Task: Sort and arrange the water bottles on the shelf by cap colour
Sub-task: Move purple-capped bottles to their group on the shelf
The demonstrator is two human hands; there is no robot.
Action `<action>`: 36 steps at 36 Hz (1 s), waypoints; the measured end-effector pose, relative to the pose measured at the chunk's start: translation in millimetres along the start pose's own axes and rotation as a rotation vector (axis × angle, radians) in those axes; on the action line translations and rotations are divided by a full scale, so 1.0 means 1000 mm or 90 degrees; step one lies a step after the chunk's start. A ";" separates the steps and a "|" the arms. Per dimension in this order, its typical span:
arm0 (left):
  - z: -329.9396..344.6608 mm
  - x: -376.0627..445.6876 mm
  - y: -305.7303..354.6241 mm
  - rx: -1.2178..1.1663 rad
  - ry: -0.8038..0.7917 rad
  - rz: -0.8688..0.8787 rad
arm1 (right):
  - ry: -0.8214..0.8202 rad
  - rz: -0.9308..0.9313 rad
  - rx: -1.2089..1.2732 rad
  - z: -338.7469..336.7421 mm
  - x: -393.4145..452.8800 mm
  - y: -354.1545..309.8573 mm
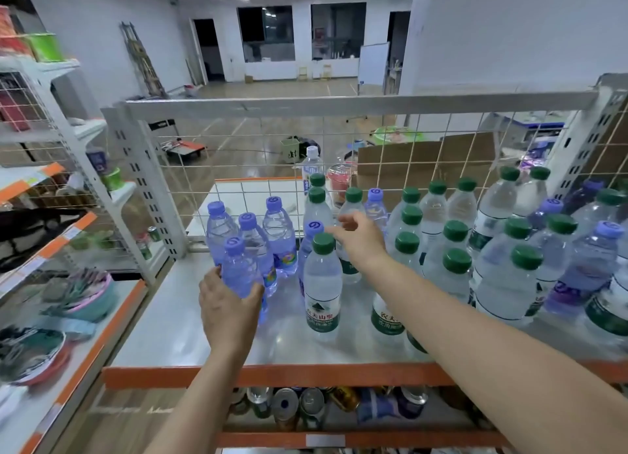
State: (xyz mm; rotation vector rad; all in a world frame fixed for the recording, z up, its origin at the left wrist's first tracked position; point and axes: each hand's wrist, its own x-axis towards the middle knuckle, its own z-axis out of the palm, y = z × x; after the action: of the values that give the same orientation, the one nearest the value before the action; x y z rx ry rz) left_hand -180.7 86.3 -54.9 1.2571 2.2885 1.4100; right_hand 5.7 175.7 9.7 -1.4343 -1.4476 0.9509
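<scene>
Several purple-capped bottles stand grouped at the left of the shelf (163,331). My left hand (227,304) grips the front purple-capped bottle (238,263) of that group round its body, and the bottle stands on the shelf. My right hand (356,236) reaches over the middle with loosely spread fingers, holding nothing, above a green-capped bottle (323,283) and beside a purple-capped bottle (314,229) behind it. Many green-capped bottles (455,260) crowd the middle and right, with a few purple-capped ones (608,250) mixed in at the far right.
A wire mesh panel (339,148) and metal rail back the shelf. The orange front edge (306,375) lies near me. Cans sit on the lower shelf (289,406). Another shelving unit with bowls (81,294) stands to the left.
</scene>
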 end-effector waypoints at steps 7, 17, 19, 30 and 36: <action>0.009 0.014 -0.007 -0.007 -0.032 -0.029 | -0.174 0.094 -0.046 0.015 0.029 0.003; 0.021 0.024 -0.012 -0.064 -0.059 -0.067 | -0.317 0.077 -0.246 0.008 0.033 -0.004; 0.022 0.025 -0.013 -0.075 -0.061 -0.068 | -0.324 0.066 -0.268 0.010 0.036 -0.004; 0.023 0.023 -0.010 -0.099 -0.075 -0.084 | -0.309 -0.020 -0.372 0.009 0.038 -0.008; 0.023 0.023 -0.011 -0.086 -0.079 -0.081 | -0.309 -0.031 -0.357 0.004 0.036 -0.014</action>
State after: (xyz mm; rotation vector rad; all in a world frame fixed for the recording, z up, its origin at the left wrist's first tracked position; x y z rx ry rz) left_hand -189.0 115.8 -70.0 1.1054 2.1141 1.3757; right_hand -1.5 211.4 23.7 -1.6120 -2.2304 0.9439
